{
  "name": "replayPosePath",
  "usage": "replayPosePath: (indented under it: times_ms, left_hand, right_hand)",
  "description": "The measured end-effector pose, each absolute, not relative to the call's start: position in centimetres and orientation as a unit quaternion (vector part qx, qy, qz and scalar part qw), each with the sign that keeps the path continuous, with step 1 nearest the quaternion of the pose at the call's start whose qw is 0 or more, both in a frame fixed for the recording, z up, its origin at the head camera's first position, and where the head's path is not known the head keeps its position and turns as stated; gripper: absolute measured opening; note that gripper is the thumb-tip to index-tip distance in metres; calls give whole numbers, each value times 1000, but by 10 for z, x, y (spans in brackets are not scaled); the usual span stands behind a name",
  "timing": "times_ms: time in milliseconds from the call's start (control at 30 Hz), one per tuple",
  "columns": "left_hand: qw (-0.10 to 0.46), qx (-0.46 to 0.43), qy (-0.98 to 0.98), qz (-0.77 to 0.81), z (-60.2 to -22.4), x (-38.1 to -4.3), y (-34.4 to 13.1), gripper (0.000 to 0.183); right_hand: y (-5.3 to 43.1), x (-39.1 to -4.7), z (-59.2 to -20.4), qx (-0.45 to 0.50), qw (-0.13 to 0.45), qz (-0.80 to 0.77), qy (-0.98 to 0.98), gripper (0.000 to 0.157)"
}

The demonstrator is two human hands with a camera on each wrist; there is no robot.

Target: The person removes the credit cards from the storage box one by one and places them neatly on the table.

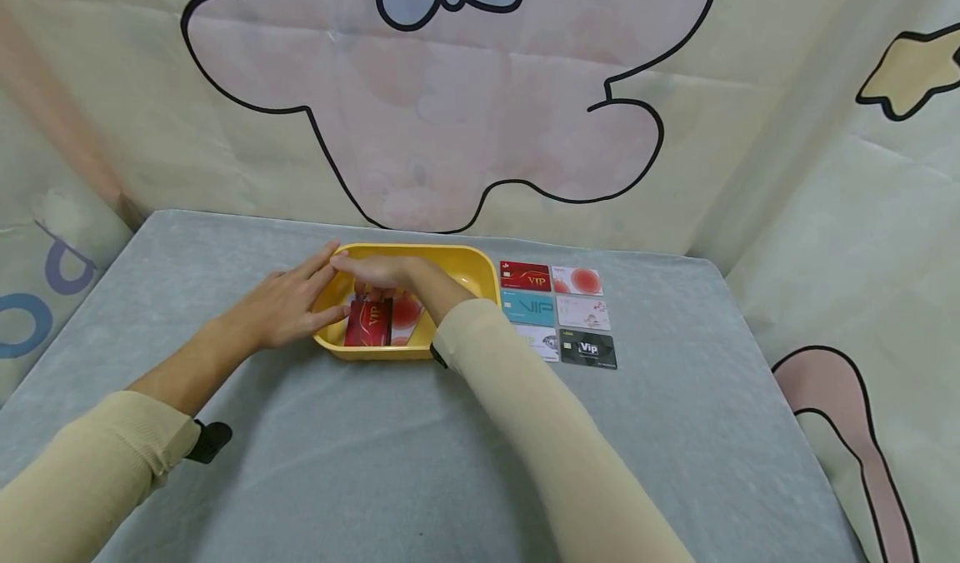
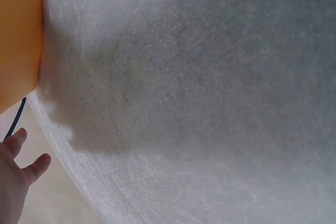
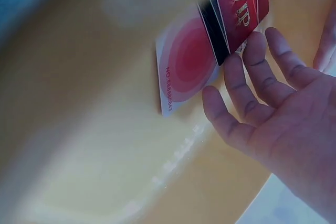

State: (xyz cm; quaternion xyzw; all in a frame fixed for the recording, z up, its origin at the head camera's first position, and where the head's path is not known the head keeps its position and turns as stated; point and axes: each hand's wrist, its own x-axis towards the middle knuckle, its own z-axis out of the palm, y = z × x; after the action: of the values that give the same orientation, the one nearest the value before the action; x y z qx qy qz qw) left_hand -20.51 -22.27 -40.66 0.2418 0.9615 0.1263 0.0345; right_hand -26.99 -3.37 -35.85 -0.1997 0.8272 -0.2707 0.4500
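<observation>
Several overlapping cards are lying in the yellow tray (image 1: 375, 353), toward its left side: a red VIP card (image 1: 365, 324) is sitting on top, a dark card (image 3: 212, 27) is peeping out beneath it, and a white card with a red circle (image 1: 406, 317) is showing alongside. The right hand (image 1: 375, 271) is bending down over them, its fingertips touching or just beside the cards' edges; its fingers are curving loosely, and no firm pinch is showing. The left hand (image 1: 288, 301) is lying over the tray's left rim with its fingers mostly extended, not gripping any card, and is perhaps steadying the tray. The step in hand is apparently one of gathering or arranging these cards; a next move would probably be calling for fingertips getting under one edge and the thumb closing on top, with care against dragging the whole overlap. Outside, just beyond the tray's right end, six cards (image 1: 588, 349) are lying flat in two columns of three. Beneath everything, a grey cloth (image 1: 337, 480) is covering the table.
</observation>
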Motion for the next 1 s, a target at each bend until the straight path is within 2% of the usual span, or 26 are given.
replayPosePath:
  times_ms: [167, 333, 400, 567, 800, 1000]
  left_hand:
    - [31, 241, 961, 131, -407, -205, -223, 81]
    - [33, 243, 961, 126, -406, -204, -222, 82]
    - [32, 246, 961, 123, -406, -204, -223, 81]
    - [29, 249, 960, 123, -406, -204, -223, 81]
    - [42, 238, 962, 128, -407, -205, -221, 82]
    - [38, 237, 963, 125, -407, -204, -221, 82]
  right_hand:
    - [-32, -269, -358, -215, 429, -278, 832, 67]
    - [-31, -270, -360, -226, 416, -298, 829, 29]
    - [-29, -270, -360, -241, 414, -292, 828, 22]
    - [-26, -270, -359, -279, 400, -262, 833, 26]
    - [-19, -268, -352, -277, 409, -263, 829, 15]
    - [-14, -264, -343, -270, 421, -262, 825, 14]
